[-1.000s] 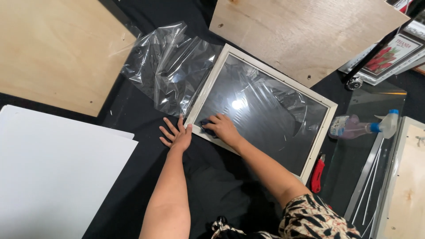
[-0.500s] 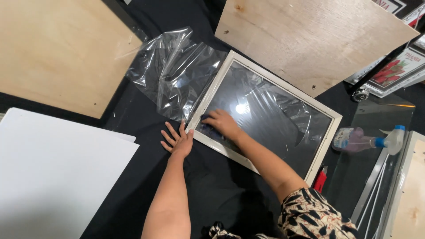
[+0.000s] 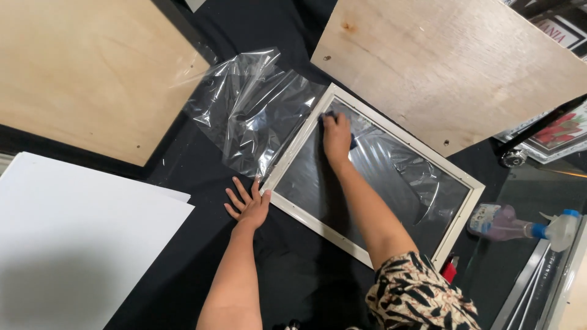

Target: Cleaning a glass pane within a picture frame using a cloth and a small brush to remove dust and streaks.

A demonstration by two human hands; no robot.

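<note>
A cream-framed picture frame point(image 3: 466, 180) with a dark glass pane lies tilted on a black cloth. My right hand point(image 3: 337, 135) presses a small dark blue cloth point(image 3: 353, 142) onto the glass near the frame's far corner. My left hand point(image 3: 247, 200) rests flat with fingers spread on the black cloth, its thumb side touching the frame's near-left corner. Crumpled clear plastic film point(image 3: 254, 110) lies just beyond the frame's left edge.
Two plywood boards lie at the far left point(image 3: 85, 67) and far right point(image 3: 452, 61). A white board point(image 3: 79, 244) sits at near left. A spray bottle point(image 3: 520, 227) lies right of the frame, a red tool point(image 3: 449, 269) by its near corner, framed pictures point(image 3: 559, 131) beyond.
My right hand slid with the cloth from the frame's near-left corner up across the glass to the far corner. My left hand stayed by the near-left corner.
</note>
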